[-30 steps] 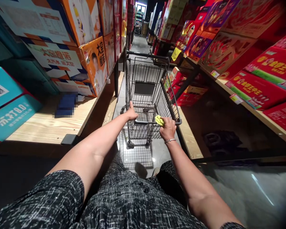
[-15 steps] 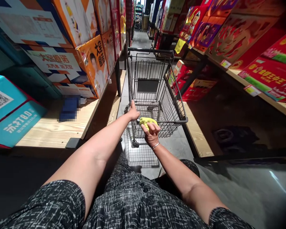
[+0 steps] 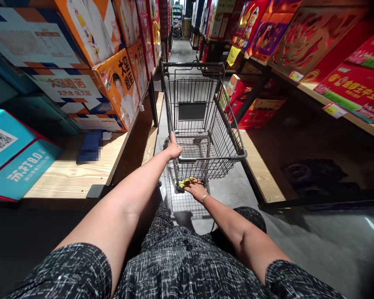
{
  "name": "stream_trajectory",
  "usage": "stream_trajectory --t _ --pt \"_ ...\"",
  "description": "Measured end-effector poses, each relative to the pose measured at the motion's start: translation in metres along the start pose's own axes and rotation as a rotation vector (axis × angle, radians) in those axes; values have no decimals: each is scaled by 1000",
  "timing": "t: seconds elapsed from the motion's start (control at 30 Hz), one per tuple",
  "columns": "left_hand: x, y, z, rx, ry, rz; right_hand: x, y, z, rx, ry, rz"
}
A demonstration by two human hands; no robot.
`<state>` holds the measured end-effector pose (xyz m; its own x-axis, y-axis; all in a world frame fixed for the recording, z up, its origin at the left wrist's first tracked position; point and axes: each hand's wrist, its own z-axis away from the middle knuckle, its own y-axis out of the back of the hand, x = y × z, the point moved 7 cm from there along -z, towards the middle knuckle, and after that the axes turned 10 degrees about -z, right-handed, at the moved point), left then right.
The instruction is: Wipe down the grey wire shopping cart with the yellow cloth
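Note:
A dark wire shopping cart (image 3: pixel 202 112) stands in the aisle in front of me, its basket empty. My left hand (image 3: pixel 173 149) is closed around the left end of the cart's handle bar. My right hand (image 3: pixel 195 189) is lower down, at the cart's bottom rear rail, pressing a yellow cloth (image 3: pixel 187 182) against the frame with its fingers closed on the cloth. A thin bracelet shows on that wrist.
Wooden shelves (image 3: pixel 81 166) on the left carry orange and white cartons (image 3: pixel 118 83) and teal boxes (image 3: pixel 15 158). Red gift boxes (image 3: pixel 352 87) line the right shelves, more stand low by the cart. The grey floor aisle (image 3: pixel 180 50) runs ahead.
My right hand has carried the yellow cloth from the right end of the handle bar across to its left part, then down to the cart's lower rear rail. The left hand stayed on the handle.

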<state>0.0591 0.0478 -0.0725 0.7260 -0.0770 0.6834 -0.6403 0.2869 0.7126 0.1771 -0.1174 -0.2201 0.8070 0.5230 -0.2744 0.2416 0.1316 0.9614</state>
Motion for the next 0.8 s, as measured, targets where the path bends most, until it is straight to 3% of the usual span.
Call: stream_trajectory --t 0.1,0.23,0.33,0.4,0.5,0.63,0.73,0.8 --pt "3 4 6 -13 49 22 6 43 -1 142 41 23" --pt "9 14 11 -27 96 -55 28 112 5 316 -14 48" --pt "24 25 16 40 67 -241 41 139 17 474 -59 79" --pt "45 23 23 65 -54 -372 46 129 21 479 -89 76" --pt "74 2 40 -17 -244 -439 50 80 23 295 -162 47" --pt "82 -23 56 -128 -260 -543 49 20 31 142 -219 27" --pt "76 -24 56 -116 -200 -613 47 9 33 99 -221 9" --pt "73 -20 52 -88 -180 -603 44 21 31 111 -208 2"
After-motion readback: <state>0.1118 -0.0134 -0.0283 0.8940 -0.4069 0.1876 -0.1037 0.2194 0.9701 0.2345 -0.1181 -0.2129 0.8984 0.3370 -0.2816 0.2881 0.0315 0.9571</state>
